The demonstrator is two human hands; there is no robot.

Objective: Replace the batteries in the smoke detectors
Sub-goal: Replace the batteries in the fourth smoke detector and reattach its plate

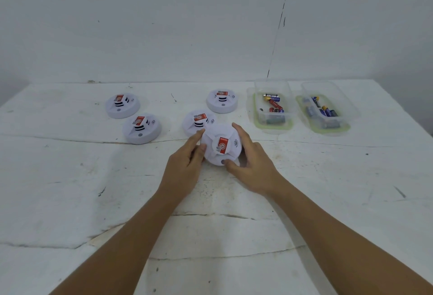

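White plastic smoke detector (221, 146) sits at table (70, 189) centre, gripped by both hands: left hand (185, 165) at its 9 o'clock, right hand (253, 165) at 3 o'clock, fingers curled round its rim. Battery tubs (274, 107) lie toward 1 o'clock.

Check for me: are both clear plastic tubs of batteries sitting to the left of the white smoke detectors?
No, both clear plastic tubs sit right of the white round smoke detectors.
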